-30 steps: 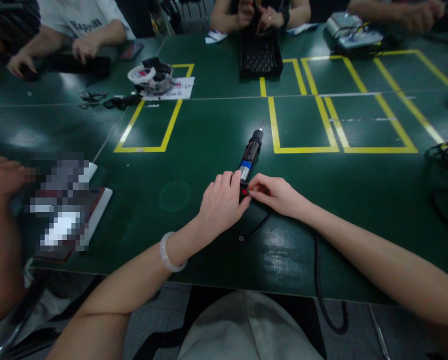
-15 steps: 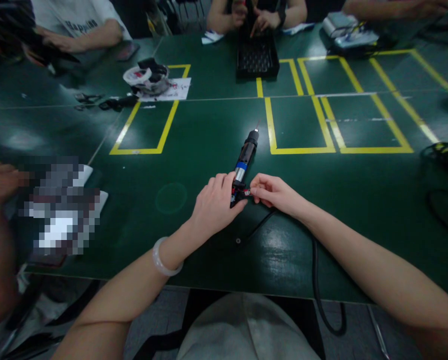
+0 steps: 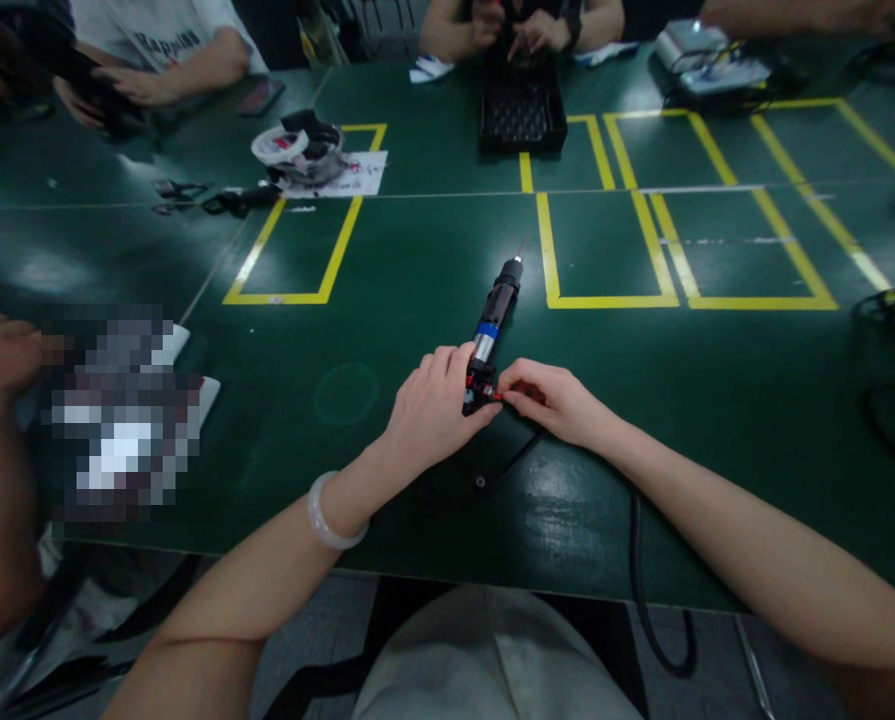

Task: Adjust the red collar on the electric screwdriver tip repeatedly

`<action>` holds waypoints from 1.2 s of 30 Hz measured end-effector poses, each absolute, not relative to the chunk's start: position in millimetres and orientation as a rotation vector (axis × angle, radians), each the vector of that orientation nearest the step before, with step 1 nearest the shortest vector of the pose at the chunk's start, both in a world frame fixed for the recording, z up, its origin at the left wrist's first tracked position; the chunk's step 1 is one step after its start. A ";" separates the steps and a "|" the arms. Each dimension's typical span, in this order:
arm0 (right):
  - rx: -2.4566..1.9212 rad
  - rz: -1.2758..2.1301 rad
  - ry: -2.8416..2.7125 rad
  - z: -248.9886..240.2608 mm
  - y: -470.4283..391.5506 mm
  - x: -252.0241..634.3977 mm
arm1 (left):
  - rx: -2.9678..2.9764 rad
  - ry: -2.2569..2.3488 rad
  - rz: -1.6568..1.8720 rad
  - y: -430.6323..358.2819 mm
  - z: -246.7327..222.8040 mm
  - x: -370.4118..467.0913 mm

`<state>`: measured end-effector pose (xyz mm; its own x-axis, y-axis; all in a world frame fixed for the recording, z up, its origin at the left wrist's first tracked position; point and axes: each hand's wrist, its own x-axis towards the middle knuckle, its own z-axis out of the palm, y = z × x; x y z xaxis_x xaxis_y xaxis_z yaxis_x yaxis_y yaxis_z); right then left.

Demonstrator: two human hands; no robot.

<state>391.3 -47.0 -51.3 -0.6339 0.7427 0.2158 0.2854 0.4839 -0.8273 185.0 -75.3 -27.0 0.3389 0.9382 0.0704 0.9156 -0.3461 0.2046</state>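
We see the slim black cylindrical power tool with a blue band and silver collar (image 3: 494,320) lying on the dark green table marked with yellow tape rectangles (image 3: 417,260), tip pointing away from us. Our left hand (image 3: 432,410) is curled over the tool's near end, fingers closed around the body. Our right hand (image 3: 556,398) pinches a small red part (image 3: 490,392) at that same end, thumb and forefinger pressed together on it. A black cable (image 3: 634,560) trails from the tool off the table's near edge. Across the table sits a black gridded tray (image 3: 522,115), with other people's hands behind it.
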 end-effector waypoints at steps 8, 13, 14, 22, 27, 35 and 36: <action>-0.926 1.055 -2.177 -49.2 -49.9 387.1 | 2.472 1.700 0.305 -74.9 -29.2 183.4; -0.974 1.143 -2.106 -46.5 -52.1 384.7 | 2.472 1.704 0.304 -74.8 -29.5 184.2; -0.962 1.117 -2.121 -46.5 -52.0 384.2 | 2.469 1.704 0.300 -74.7 -29.4 184.3; -0.907 0.960 -2.211 -50.7 -49.8 384.5 | 2.471 1.719 0.290 -75.6 -29.0 185.4; -0.960 1.028 -2.163 -51.2 -52.2 384.2 | 2.475 1.750 0.268 -77.0 -29.3 186.6; -1.051 1.141 -1.994 -54.8 -46.8 396.7 | 2.514 1.794 0.155 -74.6 -23.8 182.4; -1.067 1.120 -1.996 -54.9 -44.6 399.6 | 2.520 1.808 0.137 -73.0 -23.1 179.7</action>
